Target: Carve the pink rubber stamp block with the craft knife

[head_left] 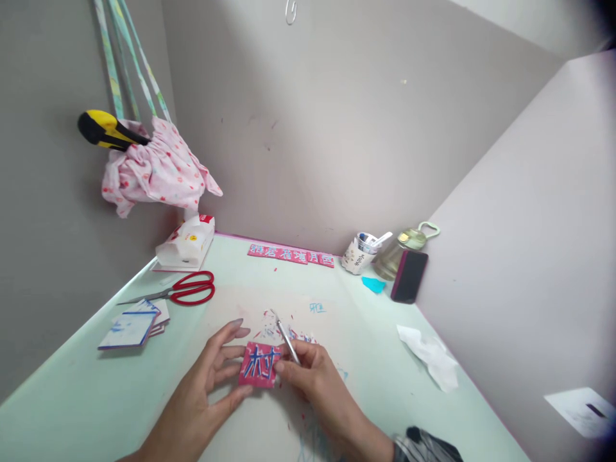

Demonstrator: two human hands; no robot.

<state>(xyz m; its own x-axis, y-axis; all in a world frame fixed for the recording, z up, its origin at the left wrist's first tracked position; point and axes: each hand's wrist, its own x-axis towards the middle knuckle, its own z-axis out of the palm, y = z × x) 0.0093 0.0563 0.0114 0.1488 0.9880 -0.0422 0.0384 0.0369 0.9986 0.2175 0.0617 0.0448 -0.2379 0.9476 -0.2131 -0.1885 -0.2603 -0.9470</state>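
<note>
A small red square of paper with blue strokes on it lies on the pale green table. My left hand rests its fingertips on the square's left edge and steadies it. My right hand grips a thin silver craft knife, its tip pointing up and away above the square's right side. White paper scraps lie just behind the square.
Red scissors and a stack of cards lie at the left. A row of red cut pieces, a cup, a bottle, a dark phone and a tissue sit toward the back and right. A pink bag hangs at the left.
</note>
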